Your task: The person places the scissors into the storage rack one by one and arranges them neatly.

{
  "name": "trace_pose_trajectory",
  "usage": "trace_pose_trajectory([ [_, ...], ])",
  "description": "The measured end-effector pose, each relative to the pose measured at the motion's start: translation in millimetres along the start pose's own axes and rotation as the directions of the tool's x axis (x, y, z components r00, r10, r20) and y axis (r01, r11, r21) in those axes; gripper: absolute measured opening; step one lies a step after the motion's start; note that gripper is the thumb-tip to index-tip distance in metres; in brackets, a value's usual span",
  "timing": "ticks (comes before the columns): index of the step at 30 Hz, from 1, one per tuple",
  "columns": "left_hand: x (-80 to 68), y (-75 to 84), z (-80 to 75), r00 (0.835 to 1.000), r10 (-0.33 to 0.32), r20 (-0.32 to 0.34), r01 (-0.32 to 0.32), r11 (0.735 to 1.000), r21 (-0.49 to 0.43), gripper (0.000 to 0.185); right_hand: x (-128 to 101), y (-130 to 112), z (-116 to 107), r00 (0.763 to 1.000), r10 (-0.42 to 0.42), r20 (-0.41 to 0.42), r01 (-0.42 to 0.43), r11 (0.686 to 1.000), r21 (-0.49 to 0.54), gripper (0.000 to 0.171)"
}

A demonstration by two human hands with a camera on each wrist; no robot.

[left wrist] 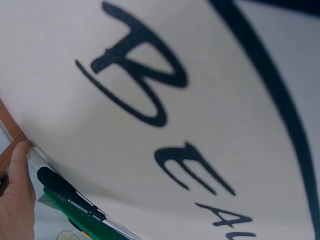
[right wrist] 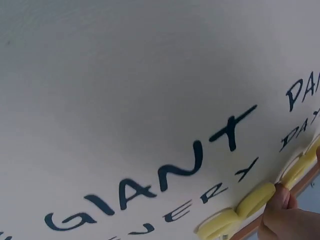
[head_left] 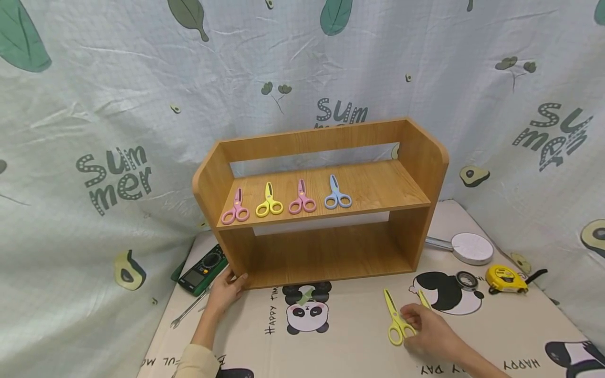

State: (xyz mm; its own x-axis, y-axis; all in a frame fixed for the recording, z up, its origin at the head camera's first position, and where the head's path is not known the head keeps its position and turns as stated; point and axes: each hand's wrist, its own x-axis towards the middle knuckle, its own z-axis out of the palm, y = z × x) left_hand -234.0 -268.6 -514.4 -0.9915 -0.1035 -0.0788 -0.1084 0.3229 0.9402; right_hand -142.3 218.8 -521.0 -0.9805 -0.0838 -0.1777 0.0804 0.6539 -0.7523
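The right hand (head_left: 427, 333) rests low on the counter (head_left: 350, 341) at about 5 o'clock from the wooden shelf (head_left: 321, 202). Its fingers curl onto the handle loops of a pair of yellow scissors (head_left: 395, 320) lying flat on the panda-print mat. The scissors' long axis runs from the loops, under the fingertips, up toward 11 o'clock, with the closed blades pointing at the shelf's lower right corner. So the scissors lie just to the 10 o'clock side of the hand, touching it at the handles only, and the blades stick out free. In the right wrist view a fingertip (right wrist: 280, 197) presses against the yellow handle (right wrist: 255, 200); I judge this a light pinch, not a full grip. A second thin yellow piece (head_left: 424, 299) shows just beyond the knuckles; I cannot tell what it is.

The left hand (head_left: 227, 289) is well apart from the scissors, at the shelf's lower left corner around 7 o'clock, fingers fairly straight and laid against the wood. It holds nothing. The right hand is plainly the nearer one.

On the shelf's upper board four more scissors lie in a row, handles toward the front: pink (head_left: 236, 208), yellow (head_left: 269, 202), pink (head_left: 301, 199) and blue (head_left: 337, 194). The board is bare to their right, toward 3 o'clock. A green meter (head_left: 203, 268) sits left of the shelf, a tape measure (head_left: 506, 278) to its right.
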Motion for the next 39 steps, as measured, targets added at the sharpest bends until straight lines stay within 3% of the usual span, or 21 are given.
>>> trace_pose_trajectory([
  [7,-0.6,0.7,1.1,1.000,-0.004,-0.008,0.004,1.000,0.011,0.067,1.0,1.9,5.2,0.999,-0.039,-0.033,0.038,0.999,-0.032,0.060],
  [23,-0.3,0.2,-0.2,1.000,-0.029,-0.003,0.029,1.000,0.002,0.065,9.8,-1.3,10.3,0.998,0.033,-0.044,-0.037,0.995,-0.094,0.049],
  [33,-0.3,0.0,0.0,1.000,-0.020,0.008,0.021,1.000,-0.022,0.066,9.1,1.6,10.7,0.997,-0.017,-0.072,0.009,0.993,-0.116,0.045],
  [39,-0.4,-0.3,-0.4,1.000,-0.016,0.005,0.016,1.000,-0.005,0.067,9.8,0.5,10.9,0.997,-0.004,-0.075,-0.006,0.992,-0.128,0.046],
])
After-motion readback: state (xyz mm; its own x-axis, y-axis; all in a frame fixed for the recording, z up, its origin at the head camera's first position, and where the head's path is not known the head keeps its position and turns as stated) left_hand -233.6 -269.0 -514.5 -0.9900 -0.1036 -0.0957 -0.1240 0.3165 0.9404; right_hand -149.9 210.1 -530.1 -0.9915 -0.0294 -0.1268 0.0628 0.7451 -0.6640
